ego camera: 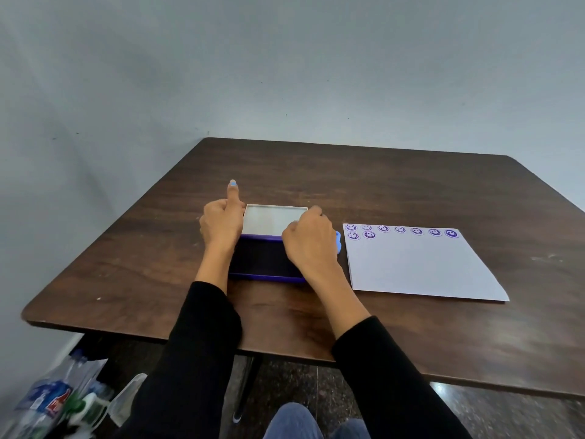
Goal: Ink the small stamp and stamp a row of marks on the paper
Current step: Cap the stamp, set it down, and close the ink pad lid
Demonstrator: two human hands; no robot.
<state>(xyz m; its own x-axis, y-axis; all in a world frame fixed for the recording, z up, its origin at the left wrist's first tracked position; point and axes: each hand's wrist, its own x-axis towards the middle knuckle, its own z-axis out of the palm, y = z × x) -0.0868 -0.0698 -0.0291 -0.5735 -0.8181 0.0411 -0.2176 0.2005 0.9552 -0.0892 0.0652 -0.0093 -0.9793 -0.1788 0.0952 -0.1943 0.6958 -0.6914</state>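
A purple ink pad case lies open mid-table, its dark pad facing up. Its lid is tilted up at the back and shows a pale silver inside. My left hand grips the lid's left edge with the thumb pointing up. On the lid's right edge my right hand has its fingers curled. A light blue piece, probably the small stamp, peeks out just right of that hand; whether it is held I cannot tell. The white paper lies to the right with a row of purple smiley marks along its far edge and two more below at the left.
The dark wooden table stands against a grey wall, its near edge close to my knees. On the floor at the lower left lie plastic bags and bottles.
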